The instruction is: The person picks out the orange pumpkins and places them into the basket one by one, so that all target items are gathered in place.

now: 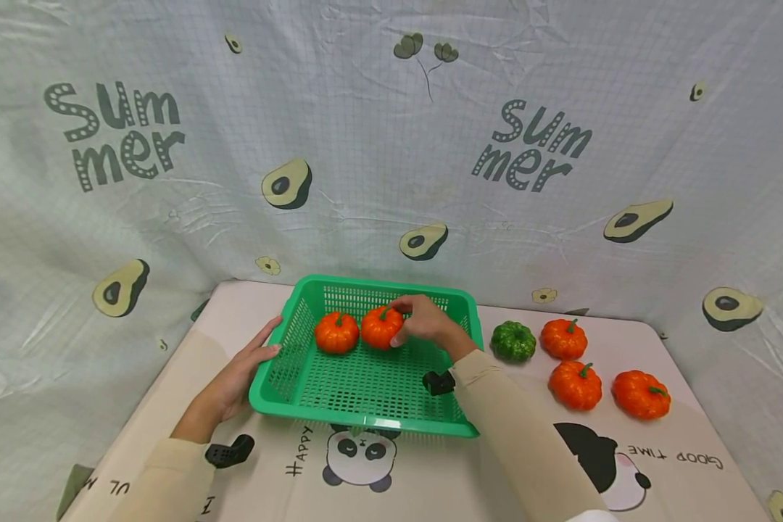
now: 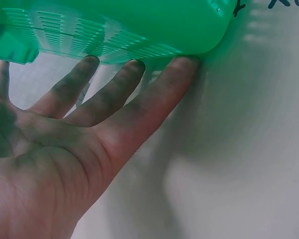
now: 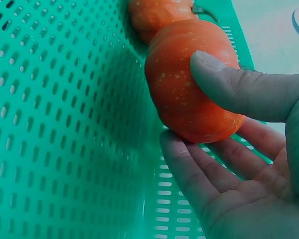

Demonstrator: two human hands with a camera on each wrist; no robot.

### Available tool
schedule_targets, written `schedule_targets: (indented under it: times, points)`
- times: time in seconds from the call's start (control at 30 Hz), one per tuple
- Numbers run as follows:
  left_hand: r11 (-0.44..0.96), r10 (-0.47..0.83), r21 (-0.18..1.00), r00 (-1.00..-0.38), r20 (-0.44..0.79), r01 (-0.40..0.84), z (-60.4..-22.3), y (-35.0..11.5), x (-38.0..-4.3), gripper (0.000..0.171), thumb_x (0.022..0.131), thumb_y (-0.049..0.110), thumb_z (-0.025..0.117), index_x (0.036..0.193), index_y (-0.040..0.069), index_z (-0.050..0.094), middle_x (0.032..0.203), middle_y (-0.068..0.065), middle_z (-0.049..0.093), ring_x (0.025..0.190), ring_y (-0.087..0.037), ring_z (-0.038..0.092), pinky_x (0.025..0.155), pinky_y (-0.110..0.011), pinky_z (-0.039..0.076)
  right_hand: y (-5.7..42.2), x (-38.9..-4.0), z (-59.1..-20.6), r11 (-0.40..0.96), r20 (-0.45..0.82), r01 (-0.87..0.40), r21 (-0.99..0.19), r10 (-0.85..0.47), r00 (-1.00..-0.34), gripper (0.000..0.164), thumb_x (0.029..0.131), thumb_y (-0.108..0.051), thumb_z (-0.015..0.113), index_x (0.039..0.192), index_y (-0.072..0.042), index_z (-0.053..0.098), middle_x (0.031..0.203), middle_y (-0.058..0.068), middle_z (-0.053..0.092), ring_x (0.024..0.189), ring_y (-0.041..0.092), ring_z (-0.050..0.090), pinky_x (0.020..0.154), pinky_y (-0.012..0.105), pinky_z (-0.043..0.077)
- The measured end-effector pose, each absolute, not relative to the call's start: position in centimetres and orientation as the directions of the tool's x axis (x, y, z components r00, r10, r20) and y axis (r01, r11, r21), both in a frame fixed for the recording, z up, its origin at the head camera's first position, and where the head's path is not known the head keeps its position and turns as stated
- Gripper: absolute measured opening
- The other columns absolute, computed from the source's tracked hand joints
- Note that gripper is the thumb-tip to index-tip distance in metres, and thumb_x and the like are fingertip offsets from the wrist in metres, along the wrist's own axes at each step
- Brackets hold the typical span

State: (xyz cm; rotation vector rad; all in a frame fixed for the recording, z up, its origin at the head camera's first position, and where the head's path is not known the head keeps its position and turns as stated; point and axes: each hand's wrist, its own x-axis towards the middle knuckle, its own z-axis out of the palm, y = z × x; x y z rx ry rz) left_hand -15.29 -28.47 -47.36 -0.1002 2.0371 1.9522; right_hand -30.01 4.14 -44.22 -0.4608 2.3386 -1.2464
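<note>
A green plastic basket [image 1: 365,423] with slotted walls stands on the table. Inside it, one small orange pumpkin [image 1: 336,333] sits toward the back left. Beside that one is a second orange pumpkin [image 1: 380,328], which my right hand [image 1: 424,319] holds between thumb and fingers. The right wrist view shows the thumb on this pumpkin's [image 3: 189,74] side and the fingers around its lower part. At the basket's left side is my left hand [image 1: 241,370], its fingers extended. In the left wrist view those fingertips [image 2: 182,64] touch the basket's wall from outside.
To the right of the basket lie a green pumpkin [image 1: 513,341] and three orange ones, the nearest to the right edge being an orange pumpkin [image 1: 641,395]. A patterned cloth [image 1: 365,145] hangs behind the table. Panda drawings [image 1: 362,457] mark the table cover.
</note>
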Motion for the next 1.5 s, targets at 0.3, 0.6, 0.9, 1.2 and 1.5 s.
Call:
schedule_targets:
  times: [0.3,0.6,0.9,1.2,1.5]
  points:
    - [0.067,0.171,0.962,-0.946,-0.273,-0.266,-47.40,-28.77,-15.26,0.071,0.110,0.038,0.041,0.168,0.038,0.000,0.177,-0.010,-0.004,0.157,-0.040,0.014,0.118,-0.052,0.030,3.83,-30.18,-44.41,0.557,-0.248,-0.072,-0.828,-0.478,-0.843,0.079,0.071,0.007,0.083,0.145,-0.006,0.060,0.154,0.015,0.056,0.143,0.035,0.051,0.112,0.048,0.048]
    - [0.060,0.179,0.961,-0.944,-0.278,-0.271,-47.42,-28.76,-15.34,0.071,0.110,0.037,0.042,0.168,0.038,0.001,0.177,-0.011,-0.003,0.155,-0.039,0.017,0.112,-0.044,0.036,3.46,-30.21,-44.81,0.572,-0.287,-0.031,-0.820,-0.456,-0.842,0.078,0.073,0.008,0.081,0.147,-0.007,0.059,0.154,0.015,0.056,0.142,0.035,0.051,0.110,0.049,0.050]
    - [0.061,0.168,0.959,-0.944,-0.284,-0.278,-47.40,-28.70,-15.35,0.071,0.110,0.037,0.042,0.168,0.039,0.002,0.177,-0.009,-0.004,0.156,-0.039,0.014,0.117,-0.052,0.030,3.52,-30.22,-44.91,0.576,-0.292,-0.032,-0.817,-0.460,-0.838,0.078,0.073,0.008,0.082,0.146,-0.008,0.060,0.153,0.015,0.057,0.141,0.036,0.052,0.109,0.048,0.051]
    - [0.055,0.164,0.958,-0.944,-0.288,-0.282,-47.31,-28.72,-15.38,0.071,0.110,0.038,0.042,0.168,0.039,0.002,0.177,-0.009,-0.003,0.155,-0.038,0.017,0.114,-0.048,0.034,3.53,-30.03,-44.82,0.573,-0.298,-0.024,-0.819,-0.462,-0.835,0.077,0.074,0.008,0.081,0.146,-0.007,0.060,0.153,0.015,0.057,0.140,0.035,0.053,0.110,0.048,0.050]
    - [0.057,0.171,0.961,-0.946,-0.276,-0.270,-47.30,-28.76,-15.34,0.070,0.110,0.038,0.041,0.168,0.039,0.001,0.177,-0.009,-0.003,0.156,-0.038,0.016,0.114,-0.046,0.034,3.55,-29.96,-44.79,0.585,-0.299,-0.034,-0.810,-0.463,-0.834,0.077,0.072,0.009,0.080,0.144,-0.008,0.061,0.152,0.016,0.057,0.140,0.036,0.053,0.107,0.048,0.052]
